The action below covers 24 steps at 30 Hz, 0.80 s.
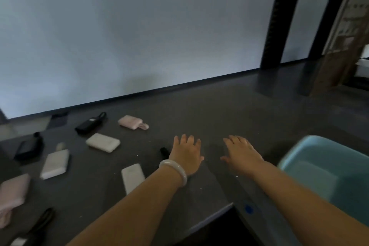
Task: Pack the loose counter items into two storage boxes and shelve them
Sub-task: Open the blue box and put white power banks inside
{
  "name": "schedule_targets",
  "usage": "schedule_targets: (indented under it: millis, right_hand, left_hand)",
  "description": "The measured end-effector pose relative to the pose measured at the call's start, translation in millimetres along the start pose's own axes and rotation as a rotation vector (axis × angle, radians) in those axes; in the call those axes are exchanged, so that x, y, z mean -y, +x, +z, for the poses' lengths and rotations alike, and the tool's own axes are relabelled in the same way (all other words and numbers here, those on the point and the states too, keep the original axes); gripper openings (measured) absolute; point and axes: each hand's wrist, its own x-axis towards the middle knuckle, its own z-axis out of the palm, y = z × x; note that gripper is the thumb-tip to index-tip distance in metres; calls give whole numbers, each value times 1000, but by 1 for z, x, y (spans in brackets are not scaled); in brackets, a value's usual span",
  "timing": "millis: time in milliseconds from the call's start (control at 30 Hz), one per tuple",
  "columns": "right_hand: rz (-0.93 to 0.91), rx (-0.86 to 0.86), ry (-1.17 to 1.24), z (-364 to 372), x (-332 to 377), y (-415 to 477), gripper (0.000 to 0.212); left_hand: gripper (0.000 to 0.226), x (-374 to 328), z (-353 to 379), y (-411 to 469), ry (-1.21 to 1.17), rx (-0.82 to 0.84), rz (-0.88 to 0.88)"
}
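Since the blue box [319, 175] looks empty, the left hand [186, 154] and right hand [242, 154] hover spread beside it, holding nothing, probably ready to gather small items [102, 142] scattered across the bench [199, 110].

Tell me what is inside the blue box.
The blue box shows only its bare floor and walls, blurred. The right forearm covers its near corner; its right side is out of frame.
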Motion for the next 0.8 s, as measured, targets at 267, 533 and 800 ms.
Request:
schedule_targets:
  millis: [267, 533, 800]
  right_hand:
    - [-168, 105, 1, 34, 89, 56, 67]
    - [-327, 208, 28, 63, 118, 87, 67]
    - [-463, 315, 54, 95, 159, 99, 70]
  left_hand:
    - [66, 99, 39, -27, -88, 119, -191]
    - [64, 143, 86, -80, -163, 215, -519]
    - [64, 147, 116, -120, -312, 264, -784]
